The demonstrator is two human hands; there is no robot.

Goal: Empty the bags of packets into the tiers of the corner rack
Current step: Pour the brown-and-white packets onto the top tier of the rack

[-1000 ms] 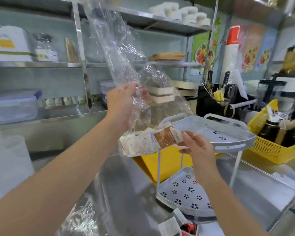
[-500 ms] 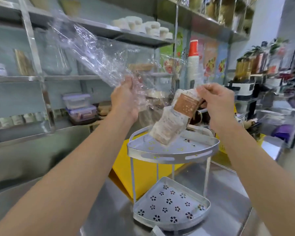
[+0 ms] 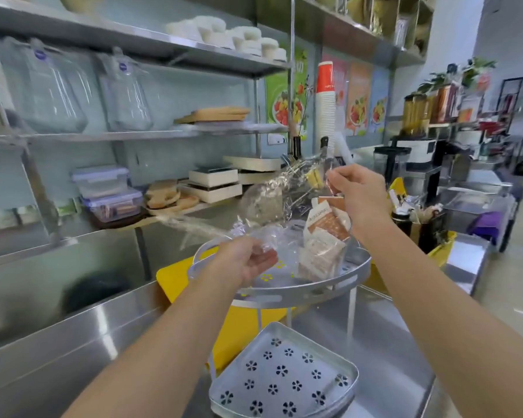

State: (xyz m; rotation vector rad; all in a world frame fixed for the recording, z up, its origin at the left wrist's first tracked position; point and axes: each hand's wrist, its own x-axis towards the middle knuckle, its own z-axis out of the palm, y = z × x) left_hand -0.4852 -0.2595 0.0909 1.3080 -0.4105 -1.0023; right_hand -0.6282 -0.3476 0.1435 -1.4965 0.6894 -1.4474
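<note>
A crinkled clear plastic bag (image 3: 269, 203), glossy and blurred in places, stretches between the two hands above the top tier (image 3: 284, 292) of the pale grey corner rack. The left hand (image 3: 245, 260) is curled loosely, palm half up, its fingers (image 3: 264, 257) pinching the bag's lower crumpled end just over the tier's near-left rim. The right hand (image 3: 360, 197) is raised higher, thumb and forefinger nipped shut on the bag's upper edge. Below those right fingertips hangs a bunch of flat packets (image 3: 322, 245), white with brown printed panels, their lower ends standing on the tier floor while still partly inside the film. The top tier is a rounded wedge with a raised lip and slotted handles; its floor left of the packets lies bare. The bottom tier (image 3: 284, 384), directly under the left wrist, is a shallow tray pierced with flower-shaped holes and holds nothing. Both tiers stand on thin white posts on a brushed steel counter (image 3: 103, 342), with a yellow board (image 3: 175, 276) behind.
</note>
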